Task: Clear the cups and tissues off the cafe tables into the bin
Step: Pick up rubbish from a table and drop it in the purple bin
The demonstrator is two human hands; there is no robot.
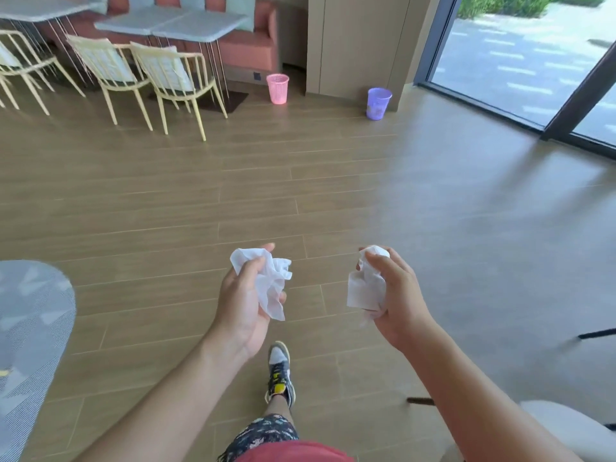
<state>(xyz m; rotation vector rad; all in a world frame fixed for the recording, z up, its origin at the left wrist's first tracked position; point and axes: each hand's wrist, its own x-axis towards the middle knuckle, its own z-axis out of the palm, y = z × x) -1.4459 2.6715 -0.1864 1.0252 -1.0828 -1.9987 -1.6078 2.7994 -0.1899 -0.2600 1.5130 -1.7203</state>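
Note:
My left hand [241,301] grips a crumpled white tissue [271,281] in front of me, above the wooden floor. A second white tissue [365,288] is held in my right hand [396,295], fingers curled round it. Far ahead stand two mesh bins: a pink bin [277,89] by the bench end and a purple bin [378,103] against the beige wall column. Both bins are several steps away from my hands.
A grey cafe table [30,328] curves in at the left edge. Cream chairs [173,85] and grey tables [186,23] line the far left by a pink bench. A glass door [533,61] is at the right. A pale seat [566,431] sits bottom right.

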